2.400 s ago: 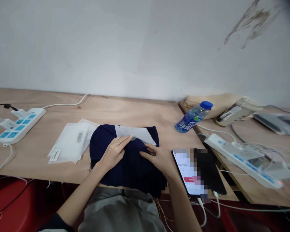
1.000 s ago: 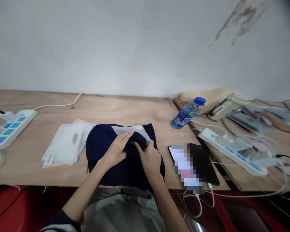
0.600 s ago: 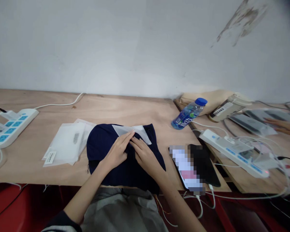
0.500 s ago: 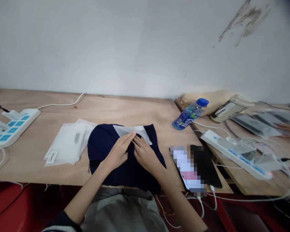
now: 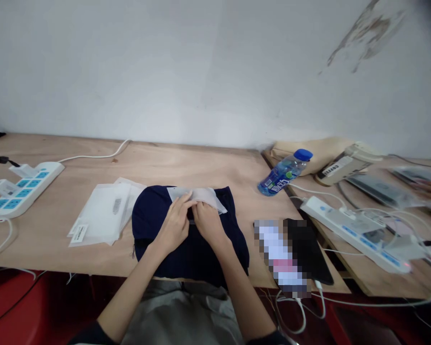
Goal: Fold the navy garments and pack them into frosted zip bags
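The dark blue cloth [image 5: 149,211] lies on the near middle of the table [image 5: 187,163], with a white plastic sheet [image 5: 210,195] on its far part. The left hand [image 5: 173,227] and right hand [image 5: 209,223] meet at the sheet's near edge, fingers bent; whether they pinch it, I cannot tell. Left lies a stack of plastic sleeves [image 5: 102,211], looking flat. Far right are a capped bottle [image 5: 282,177] and a lidded coffee cup [image 5: 339,167], its contents hidden.
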`<state>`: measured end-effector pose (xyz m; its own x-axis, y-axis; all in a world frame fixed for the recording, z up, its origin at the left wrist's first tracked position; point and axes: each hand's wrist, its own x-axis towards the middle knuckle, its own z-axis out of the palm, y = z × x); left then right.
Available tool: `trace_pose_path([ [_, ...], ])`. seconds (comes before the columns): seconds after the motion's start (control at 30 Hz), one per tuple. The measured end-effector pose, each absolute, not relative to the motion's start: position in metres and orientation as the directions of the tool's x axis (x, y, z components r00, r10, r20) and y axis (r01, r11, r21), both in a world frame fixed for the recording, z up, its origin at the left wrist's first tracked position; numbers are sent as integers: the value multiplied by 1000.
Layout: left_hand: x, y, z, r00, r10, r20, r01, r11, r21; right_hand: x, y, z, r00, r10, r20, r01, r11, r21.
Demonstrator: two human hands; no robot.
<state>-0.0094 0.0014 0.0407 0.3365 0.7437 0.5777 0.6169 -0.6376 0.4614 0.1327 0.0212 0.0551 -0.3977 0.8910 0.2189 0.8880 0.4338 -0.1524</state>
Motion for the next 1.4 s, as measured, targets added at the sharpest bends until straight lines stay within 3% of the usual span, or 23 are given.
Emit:
trace_pose_path([
  [0.13,-20,0,34,222,798,561,647,-551,527,144,-6,54,-485,820,303,808,553,-204],
  [0.37,-37,-1,22,341,827,448,701,-541,465,124,-6,34,-346,892,290,873,419,-248],
  [0.53,-69,2,36,185,849,495,829,-406,386,141,-32,61,-525,772,358,615,635,-467],
  [0.63,-72,-8,48,219,835,505,835,-429,346,170,-49,66,-359,835,417,629,546,-554],
  [0.73,-48,-20,52,338,785,520,794,-534,290,201,-48,54,-193,873,448,758,423,-497],
  [0.9,16,-25,46,536,695,479,694,-686,219,221,-26,32,-240,867,437,783,439,-441],
  [1.4,33,0,47,581,664,471,699,-704,130,210,-25,36,-306,814,493,734,532,-423],
])
